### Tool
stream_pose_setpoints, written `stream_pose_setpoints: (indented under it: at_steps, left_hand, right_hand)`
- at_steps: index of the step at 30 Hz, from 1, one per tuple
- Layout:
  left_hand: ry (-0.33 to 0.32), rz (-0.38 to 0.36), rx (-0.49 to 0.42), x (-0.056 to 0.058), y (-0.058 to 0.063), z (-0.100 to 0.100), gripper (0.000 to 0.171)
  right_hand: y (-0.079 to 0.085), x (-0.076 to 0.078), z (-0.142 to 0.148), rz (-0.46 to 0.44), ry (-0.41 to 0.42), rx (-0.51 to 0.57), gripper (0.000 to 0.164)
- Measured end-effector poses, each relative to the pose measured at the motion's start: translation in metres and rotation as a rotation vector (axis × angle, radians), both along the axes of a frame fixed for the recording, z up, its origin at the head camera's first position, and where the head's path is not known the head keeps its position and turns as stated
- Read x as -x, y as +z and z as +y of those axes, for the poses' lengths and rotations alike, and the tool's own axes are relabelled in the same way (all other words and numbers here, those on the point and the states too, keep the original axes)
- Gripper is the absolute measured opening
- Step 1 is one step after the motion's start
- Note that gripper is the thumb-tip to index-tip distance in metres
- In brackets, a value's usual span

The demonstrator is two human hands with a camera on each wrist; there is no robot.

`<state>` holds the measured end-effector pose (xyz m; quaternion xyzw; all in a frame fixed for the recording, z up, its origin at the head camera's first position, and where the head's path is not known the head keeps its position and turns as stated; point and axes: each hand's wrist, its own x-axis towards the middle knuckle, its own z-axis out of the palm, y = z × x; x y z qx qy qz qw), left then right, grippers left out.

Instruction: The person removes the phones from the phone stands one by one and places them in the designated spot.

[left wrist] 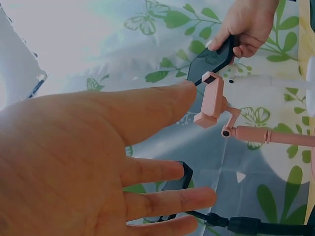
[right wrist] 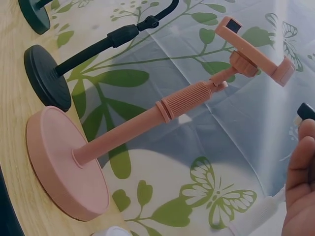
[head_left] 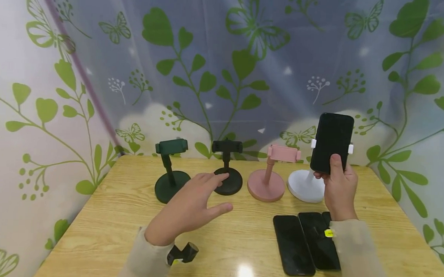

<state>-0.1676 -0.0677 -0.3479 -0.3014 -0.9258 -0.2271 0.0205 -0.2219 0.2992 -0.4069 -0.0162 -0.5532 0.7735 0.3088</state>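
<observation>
My right hand grips the lower end of a black smartphone, its thumb across the screen and fingers behind. White clamp arms of a white phone stand sit at both long sides of that phone, which is upright. My left hand is held in the air with fingers extended and nothing in it, in front of a black phone stand. In the left wrist view, its thumb points toward a pink phone stand; whether they touch cannot be told.
A dark green phone stand stands at the left of the row. Several black smartphones lie side by side on the wooden table, partly under my right forearm. A leaf-patterned cloth hangs behind the table.
</observation>
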Motion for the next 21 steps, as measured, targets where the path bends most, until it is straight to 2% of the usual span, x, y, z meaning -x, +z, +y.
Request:
stream_pose_setpoints:
  at_steps: [9,15,19,21]
  left_hand:
    - [-0.008,0.012,0.009,0.000,0.000,0.001,0.073]
    - [-0.011,0.010,0.012,0.000,0.000,0.001,0.073]
    - [-0.008,0.003,0.014,-0.001,0.000,0.000,0.074]
    - [-0.005,0.004,0.017,-0.001,0.000,0.000,0.074]
  right_hand:
    - [0.006,-0.003,0.004,0.071,-0.048,0.099,0.032]
    - [0.014,-0.008,0.002,0.127,-0.041,0.093,0.031]
    - [0.024,-0.017,-0.004,0.211,-0.006,0.096,0.028]
    - [0.032,-0.023,-0.008,0.284,0.026,0.099,0.027]
